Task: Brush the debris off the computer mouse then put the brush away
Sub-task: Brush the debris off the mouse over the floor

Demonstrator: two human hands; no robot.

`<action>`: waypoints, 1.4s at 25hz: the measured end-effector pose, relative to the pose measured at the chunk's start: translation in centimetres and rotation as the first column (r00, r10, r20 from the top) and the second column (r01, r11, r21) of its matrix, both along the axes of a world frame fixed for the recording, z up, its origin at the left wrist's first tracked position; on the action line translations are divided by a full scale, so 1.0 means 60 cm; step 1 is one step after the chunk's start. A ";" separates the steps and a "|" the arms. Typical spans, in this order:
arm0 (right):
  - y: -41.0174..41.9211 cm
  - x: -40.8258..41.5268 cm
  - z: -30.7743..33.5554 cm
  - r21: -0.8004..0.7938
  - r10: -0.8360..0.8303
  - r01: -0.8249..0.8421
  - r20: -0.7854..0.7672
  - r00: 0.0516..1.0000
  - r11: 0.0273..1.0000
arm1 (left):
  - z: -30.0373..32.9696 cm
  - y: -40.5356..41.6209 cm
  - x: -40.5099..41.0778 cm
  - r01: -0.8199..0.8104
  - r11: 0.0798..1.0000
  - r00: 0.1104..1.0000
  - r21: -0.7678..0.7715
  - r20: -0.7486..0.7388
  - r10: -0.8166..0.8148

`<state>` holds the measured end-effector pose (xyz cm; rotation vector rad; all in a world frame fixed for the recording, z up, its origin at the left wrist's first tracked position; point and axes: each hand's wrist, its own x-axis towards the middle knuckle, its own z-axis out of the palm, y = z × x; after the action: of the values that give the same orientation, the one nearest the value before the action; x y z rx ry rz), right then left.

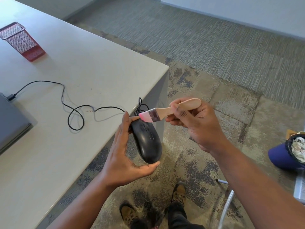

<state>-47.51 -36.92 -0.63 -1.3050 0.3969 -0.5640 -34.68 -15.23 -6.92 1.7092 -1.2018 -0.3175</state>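
Note:
A black wired computer mouse (147, 142) is held just past the table's near corner, above the carpet. My left hand (125, 156) grips it by its two ends, thumb at the rear and fingers at the front. My right hand (196, 124) holds a small brush (166, 111) by its wooden handle. The brush has a metal ferrule and pink bristles, and the bristle tips touch the front of the mouse near the buttons. The mouse's black cable (77, 111) loops back across the table.
A white table (74, 71) fills the left. A red mesh pen holder (21, 41) stands at its far left, and a grey laptop (11, 123) lies at the left edge with the cable plugged in. A blue bin (287, 156) with crumpled paper and a metal chair leg (227, 205) are at the right.

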 end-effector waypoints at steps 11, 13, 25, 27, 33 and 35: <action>-0.012 0.023 -0.001 0.189 -0.133 0.198 -0.311 0.941 0.962 | 0.002 0.006 0.001 0.015 0.997 0.999 0.080 0.045 -0.019; -0.020 0.022 0.001 0.212 -0.154 0.223 -0.297 0.942 0.952 | 0.002 0.005 0.003 0.009 0.997 0.999 0.071 0.037 -0.011; -0.035 0.003 -0.006 0.264 -0.043 0.106 -0.235 0.971 0.959 | 0.013 0.002 0.003 0.007 0.999 0.998 0.051 0.064 -0.010; -0.033 0.002 -0.010 0.179 -0.069 0.123 -0.285 0.956 0.976 | 0.013 0.002 0.001 0.000 0.998 0.998 0.058 0.062 -0.004; -0.027 0.004 0.009 0.255 -0.060 0.093 -0.132 0.989 0.963 | 0.009 0.003 -0.004 0.011 0.991 0.999 0.135 0.037 -0.016; -0.010 0.013 0.010 0.236 -0.003 0.029 -0.112 0.994 0.971 | 0.011 0.005 -0.010 0.005 0.988 1.000 0.152 0.009 -0.006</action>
<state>-46.74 -37.54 -0.05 -1.1056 0.5506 -0.4434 -35.26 -14.94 -6.29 1.8399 -1.2155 -0.4134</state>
